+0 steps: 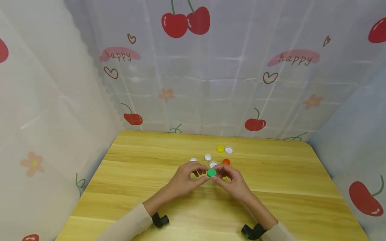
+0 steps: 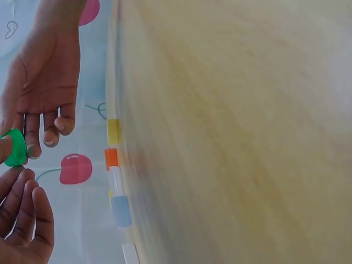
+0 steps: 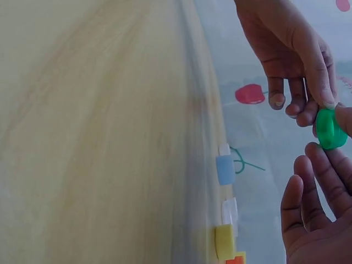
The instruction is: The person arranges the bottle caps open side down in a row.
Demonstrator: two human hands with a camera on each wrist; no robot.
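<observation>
A green bottle cap [image 1: 211, 172] is up in front of me, between the fingertips of both hands. From its left side, my left hand [image 1: 188, 177] pinches it with thumb and index finger. My right hand [image 1: 232, 180] grips the other side the same way. In the right wrist view the green cap [image 3: 330, 129] is raised above the tabletop, its edge towards the camera. The remaining fingers of each hand are loosely bent. Just beyond the hands lie a white cap [image 1: 213, 164] and an orange cap [image 1: 226, 162]; the right hand partly hides a yellow cap [image 1: 224, 178].
Farther back on the wooden table [image 1: 144, 150] are another yellow cap [image 1: 220, 149], a clear-rimmed white cap [image 1: 229, 150] and a small white cap [image 1: 208, 157]. One more white cap [image 1: 193, 160] shows behind the left hand. A printed curtain [image 1: 205, 110] hangs along the back edge.
</observation>
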